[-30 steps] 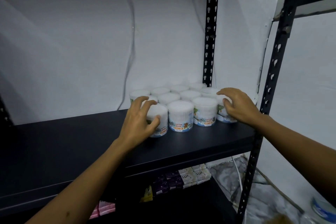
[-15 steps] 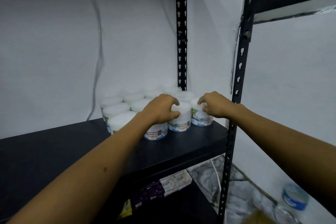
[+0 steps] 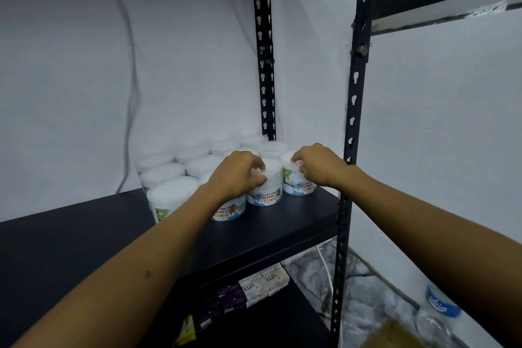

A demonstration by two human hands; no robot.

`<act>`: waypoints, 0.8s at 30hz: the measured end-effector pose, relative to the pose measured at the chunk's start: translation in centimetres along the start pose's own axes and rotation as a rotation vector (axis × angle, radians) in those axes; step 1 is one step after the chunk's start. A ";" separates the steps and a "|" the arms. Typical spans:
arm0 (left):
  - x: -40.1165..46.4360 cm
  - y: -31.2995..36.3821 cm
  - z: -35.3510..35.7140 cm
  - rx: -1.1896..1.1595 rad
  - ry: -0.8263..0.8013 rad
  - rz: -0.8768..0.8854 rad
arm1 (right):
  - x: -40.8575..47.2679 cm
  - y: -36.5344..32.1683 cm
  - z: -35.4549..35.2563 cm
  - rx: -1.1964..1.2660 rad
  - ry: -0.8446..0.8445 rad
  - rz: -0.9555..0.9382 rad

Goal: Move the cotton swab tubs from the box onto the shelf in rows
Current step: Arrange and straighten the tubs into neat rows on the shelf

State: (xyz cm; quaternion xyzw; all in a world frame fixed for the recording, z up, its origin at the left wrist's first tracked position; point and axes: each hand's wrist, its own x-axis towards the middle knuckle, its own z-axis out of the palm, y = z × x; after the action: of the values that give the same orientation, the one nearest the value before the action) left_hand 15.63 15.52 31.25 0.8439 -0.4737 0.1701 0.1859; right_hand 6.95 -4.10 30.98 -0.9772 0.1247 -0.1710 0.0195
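Note:
Several white cotton swab tubs (image 3: 169, 195) with blue and orange labels stand in rows at the right end of the black shelf (image 3: 84, 237), against the wall. My left hand (image 3: 240, 172) curls round the top of a front-row tub (image 3: 268, 192). My right hand (image 3: 316, 167) grips the rightmost front tub (image 3: 295, 183) beside the upright post. A corner of the cardboard box (image 3: 392, 336) shows at the bottom right.
Black slotted posts (image 3: 353, 121) frame the shelf on the right. Soap packs (image 3: 262, 285) lie on the lower shelf. A clear bottle with a blue label (image 3: 440, 308) stands on the marbled floor. A cable (image 3: 132, 93) hangs down the white wall.
My left hand left the leftmost front tub and moved right onto a middle front tub. My right hand closed round the rightmost tub. The view swung to the right.

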 end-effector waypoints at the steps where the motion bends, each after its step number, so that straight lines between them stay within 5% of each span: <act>1: 0.0 0.0 0.0 -0.006 0.004 0.000 | -0.1 0.0 0.1 0.001 0.005 -0.001; 16: -0.4 0.0 -0.4 -0.044 -0.025 -0.010 | -0.5 -0.2 0.4 0.074 0.018 -0.012; 24: -3.5 -3.5 -3.5 -0.085 -0.014 -0.080 | -1.0 -2.5 0.1 0.213 0.153 -0.229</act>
State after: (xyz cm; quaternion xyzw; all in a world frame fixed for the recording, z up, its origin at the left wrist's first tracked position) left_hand 16.54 21.42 32.13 0.8547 -0.4475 0.1365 0.2250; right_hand 6.68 -1.43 30.78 -0.9615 -0.0050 -0.2583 0.0939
